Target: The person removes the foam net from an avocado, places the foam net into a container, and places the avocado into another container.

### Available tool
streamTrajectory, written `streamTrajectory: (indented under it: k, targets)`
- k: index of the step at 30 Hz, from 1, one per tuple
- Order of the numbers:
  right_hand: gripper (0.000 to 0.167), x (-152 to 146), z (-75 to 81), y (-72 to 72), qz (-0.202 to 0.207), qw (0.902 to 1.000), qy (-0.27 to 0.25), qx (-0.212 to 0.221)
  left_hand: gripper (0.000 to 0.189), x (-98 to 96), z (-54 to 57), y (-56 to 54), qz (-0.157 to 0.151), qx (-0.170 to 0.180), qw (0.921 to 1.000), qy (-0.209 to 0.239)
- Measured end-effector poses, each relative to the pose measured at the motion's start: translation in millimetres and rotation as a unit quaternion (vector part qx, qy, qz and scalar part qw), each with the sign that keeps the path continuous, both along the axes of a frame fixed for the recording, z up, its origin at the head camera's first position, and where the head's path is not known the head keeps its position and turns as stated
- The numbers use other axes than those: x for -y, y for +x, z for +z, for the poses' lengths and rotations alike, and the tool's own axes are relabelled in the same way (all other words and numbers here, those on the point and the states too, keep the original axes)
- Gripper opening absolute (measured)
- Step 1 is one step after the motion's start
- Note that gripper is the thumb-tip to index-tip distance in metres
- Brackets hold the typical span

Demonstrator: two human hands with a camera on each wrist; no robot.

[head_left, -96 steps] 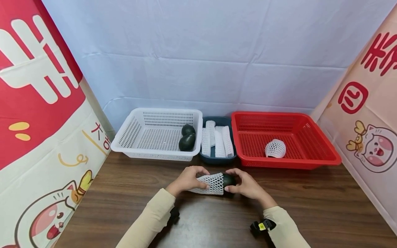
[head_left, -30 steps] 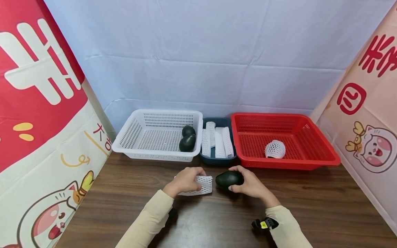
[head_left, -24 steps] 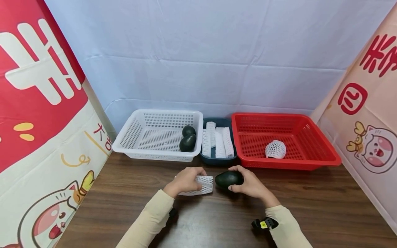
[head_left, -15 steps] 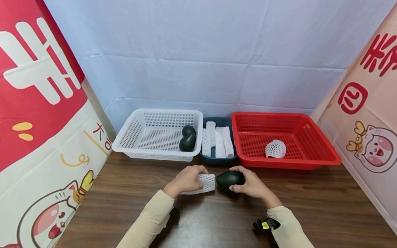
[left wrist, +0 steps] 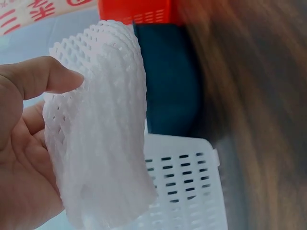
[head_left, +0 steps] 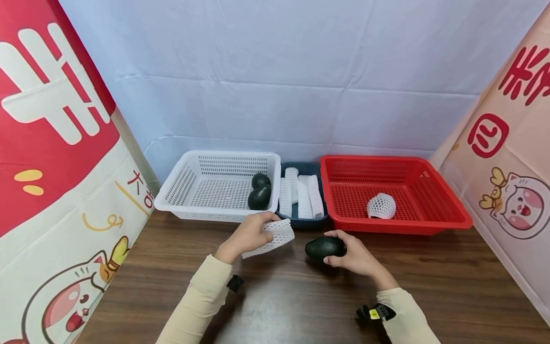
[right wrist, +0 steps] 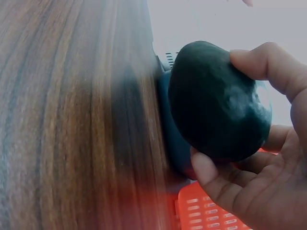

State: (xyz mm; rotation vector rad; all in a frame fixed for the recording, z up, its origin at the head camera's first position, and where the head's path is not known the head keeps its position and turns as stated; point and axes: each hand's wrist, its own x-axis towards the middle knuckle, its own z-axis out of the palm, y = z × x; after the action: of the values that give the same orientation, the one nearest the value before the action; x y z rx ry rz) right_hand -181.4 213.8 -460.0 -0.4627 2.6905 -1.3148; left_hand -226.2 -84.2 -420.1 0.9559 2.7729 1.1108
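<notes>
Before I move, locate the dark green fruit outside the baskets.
In the head view, the dark green fruit is right of centre, in the right-hand grip, nearer the wearer than the blue tray and red basket.

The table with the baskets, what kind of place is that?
Maybe a little fruit-packing spot. I see a dark green fruit, a white foam sleeve and, behind them, a white basket with more fruit inside.

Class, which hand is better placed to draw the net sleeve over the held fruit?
Likely the left hand: it pinches the white net sleeve, while the right hand holds the dark fruit.
</notes>
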Motion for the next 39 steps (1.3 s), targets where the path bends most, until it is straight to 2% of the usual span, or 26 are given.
streamTrajectory:
  k: [9,16,19,25,31,35,39]
  targets:
    - [0.062,-3,1.2,0.8,-0.004,1.0000,0.001,0.007,0.035,11.8,11.6,-6.3,0.054,-0.008,0.9981,0.028]
    - [0.062,-7,-0.7,0.7,-0.001,1.0000,0.001,0.003,0.030,19.0,18.0,-13.3,0.097,-0.012,0.9935,0.058]
    - [0.063,-7,-1.2,0.9,-0.004,1.0000,-0.001,0.006,0.029,19.1,19.7,-15.6,0.106,-0.018,0.9917,0.070]
    - [0.063,-8,-2.7,2.1,-0.009,0.9999,-0.004,0.011,0.027,10.6,18.1,-22.8,0.106,-0.026,0.9901,0.088]
    - [0.062,-12,-2.6,4.4,-0.009,0.9999,-0.002,0.005,0.030,-2.5,14.4,-31.4,0.127,-0.018,0.9853,0.113]
    - [0.062,-16,-3.0,5.1,-0.010,0.9999,-0.001,-0.006,0.032,-12.0,12.3,-37.7,0.141,-0.045,0.9801,0.132]
    - [0.062,-19,-4.1,5.1,-0.016,0.9999,0.001,-0.004,0.024,-21.7,9.5,-43.5,0.153,-0.064,0.9776,0.129]
